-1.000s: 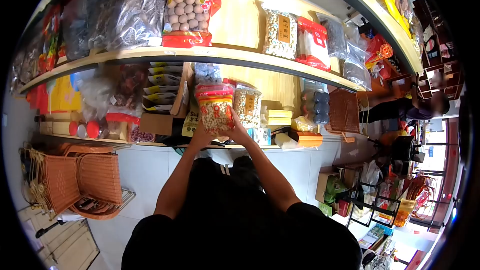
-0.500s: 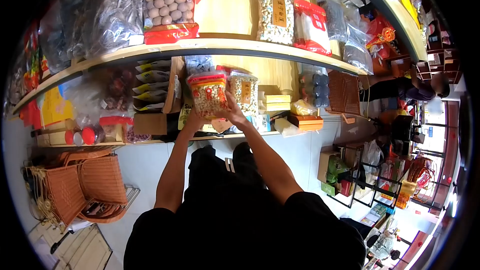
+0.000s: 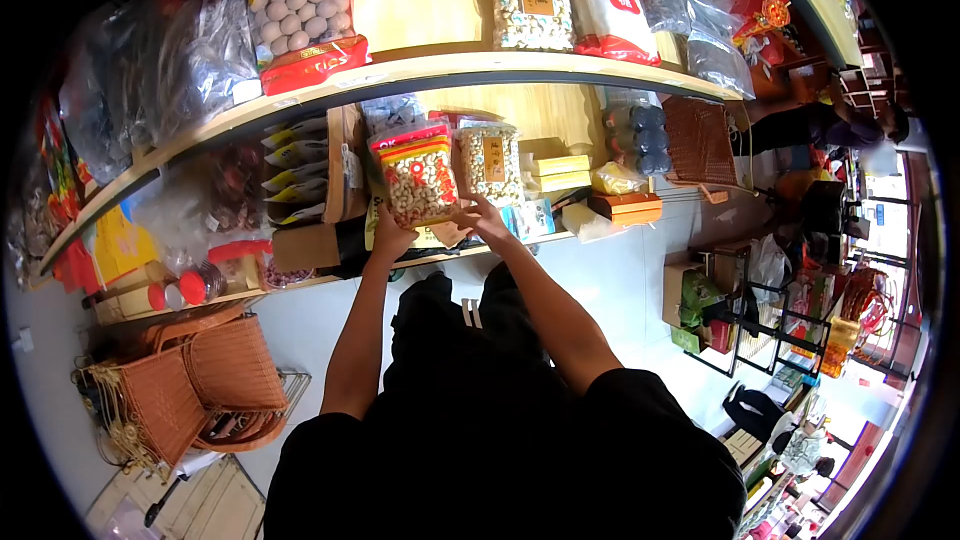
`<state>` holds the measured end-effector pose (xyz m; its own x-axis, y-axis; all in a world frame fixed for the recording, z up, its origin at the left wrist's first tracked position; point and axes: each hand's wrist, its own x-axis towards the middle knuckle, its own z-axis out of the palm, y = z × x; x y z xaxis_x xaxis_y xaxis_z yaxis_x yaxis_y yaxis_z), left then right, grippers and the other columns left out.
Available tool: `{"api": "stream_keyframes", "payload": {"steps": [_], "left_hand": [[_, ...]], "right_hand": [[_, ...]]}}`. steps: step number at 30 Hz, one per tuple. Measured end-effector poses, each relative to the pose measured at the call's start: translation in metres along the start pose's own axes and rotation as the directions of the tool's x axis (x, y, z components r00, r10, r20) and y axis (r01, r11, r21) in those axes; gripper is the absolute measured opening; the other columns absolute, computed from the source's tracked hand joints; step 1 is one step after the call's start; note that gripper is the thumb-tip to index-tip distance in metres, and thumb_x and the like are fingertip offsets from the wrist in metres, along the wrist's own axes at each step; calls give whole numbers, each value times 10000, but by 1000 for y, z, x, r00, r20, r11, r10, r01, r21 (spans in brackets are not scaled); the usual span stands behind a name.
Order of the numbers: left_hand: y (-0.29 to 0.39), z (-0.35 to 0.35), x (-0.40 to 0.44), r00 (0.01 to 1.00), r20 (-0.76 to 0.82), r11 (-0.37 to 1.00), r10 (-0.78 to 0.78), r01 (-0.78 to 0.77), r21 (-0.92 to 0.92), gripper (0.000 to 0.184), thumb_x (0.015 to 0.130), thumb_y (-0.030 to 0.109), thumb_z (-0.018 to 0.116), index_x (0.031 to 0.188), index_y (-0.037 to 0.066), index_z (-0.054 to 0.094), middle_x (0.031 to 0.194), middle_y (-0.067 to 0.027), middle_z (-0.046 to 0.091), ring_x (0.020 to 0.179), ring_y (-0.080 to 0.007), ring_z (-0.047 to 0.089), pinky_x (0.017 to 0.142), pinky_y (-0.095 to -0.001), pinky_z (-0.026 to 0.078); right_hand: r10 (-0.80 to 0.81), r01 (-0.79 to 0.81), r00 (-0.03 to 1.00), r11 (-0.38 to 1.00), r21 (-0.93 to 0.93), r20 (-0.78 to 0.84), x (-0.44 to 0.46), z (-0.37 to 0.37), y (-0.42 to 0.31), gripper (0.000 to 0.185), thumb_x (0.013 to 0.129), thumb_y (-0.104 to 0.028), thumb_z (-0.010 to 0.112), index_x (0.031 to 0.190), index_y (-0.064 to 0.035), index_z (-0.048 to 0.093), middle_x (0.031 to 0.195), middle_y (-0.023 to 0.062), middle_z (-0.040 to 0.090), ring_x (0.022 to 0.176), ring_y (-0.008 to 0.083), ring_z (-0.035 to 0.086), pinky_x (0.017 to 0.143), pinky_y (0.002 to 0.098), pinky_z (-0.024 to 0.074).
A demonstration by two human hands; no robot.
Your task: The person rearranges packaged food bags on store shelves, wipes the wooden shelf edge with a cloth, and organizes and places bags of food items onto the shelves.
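Note:
A clear bag of pale seeds with a red and yellow top and red lettering is held up at the lower shelf, slightly tilted. My left hand grips its lower left corner, fingers partly hidden behind it. At the lower right corner, my right hand closes its fingers on the bag's edge. Just right of it stands another clear seed bag with a tan label. Left of the held bag is a cardboard box wall beside a row of dark packets with yellow edges.
Above runs an upper shelf edge carrying a bag of round brown fruit and a red-and-white bag. Yellow boxes sit to the right on the lower shelf. A wicker chair stands at left; a person is far right.
My right hand has slid from the bag's side down to its lower right corner. The bag now leans more, and the whole view has shifted slightly.

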<state>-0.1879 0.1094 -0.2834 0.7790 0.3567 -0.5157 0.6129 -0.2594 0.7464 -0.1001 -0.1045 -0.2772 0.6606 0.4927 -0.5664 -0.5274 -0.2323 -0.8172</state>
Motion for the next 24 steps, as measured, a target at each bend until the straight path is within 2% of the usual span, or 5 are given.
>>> {"api": "stream_keyframes", "payload": {"steps": [4, 10, 13, 19, 24], "left_hand": [[-9, 1, -2, 998, 26, 999, 51, -51, -11, 914, 622, 61, 827, 1339, -18, 266, 1266, -203, 521, 1168, -299, 550, 980, -368, 443], [-15, 1, -2, 991, 92, 912, 98, -53, -407, 837, 717, 196, 849, 1330, -4, 315, 1179, -132, 559, 1038, -198, 586, 868, -313, 485], [-7, -9, -6, 982, 168, 918, -88, 146, -369, 760, 771, 239, 813, 1336, 37, 347, 1116, -98, 590, 953, -159, 609, 796, -318, 498], [-18, -1, -6, 991, 124, 928, -55, 96, -360, 590, 792, 219, 792, 1265, 78, 469, 1035, -32, 636, 852, -130, 634, 724, -286, 478], [-28, -1, -3, 967, 146, 908, -210, 249, -337, 368, 812, 200, 771, 1106, 133, 560, 935, 24, 644, 794, -95, 613, 688, -266, 460]], "right_hand": [[77, -78, 997, 995, 65, 20, -12, -1, 12, 633, 877, -308, 696, 1397, -53, 438, 1004, 97, 653, 792, 151, 632, 668, 276, 501], [82, -69, 996, 971, 229, -47, -14, 12, 18, 519, 922, -247, 629, 1361, -22, 468, 954, 85, 658, 716, 146, 623, 631, 272, 499], [-24, 47, 996, 957, 286, -82, -10, 14, 25, 416, 910, -166, 630, 1274, -1, 516, 889, 75, 663, 655, 137, 605, 579, 277, 485], [-14, 135, 975, 834, 535, -224, -6, 31, 45, 253, 900, -66, 605, 1136, 20, 573, 828, 61, 631, 632, 132, 570, 516, 259, 443], [-20, 95, 991, 811, 577, -135, -3, 30, 58, 221, 918, -107, 613, 1113, -12, 572, 848, 30, 617, 643, 121, 566, 570, 258, 445]]}}
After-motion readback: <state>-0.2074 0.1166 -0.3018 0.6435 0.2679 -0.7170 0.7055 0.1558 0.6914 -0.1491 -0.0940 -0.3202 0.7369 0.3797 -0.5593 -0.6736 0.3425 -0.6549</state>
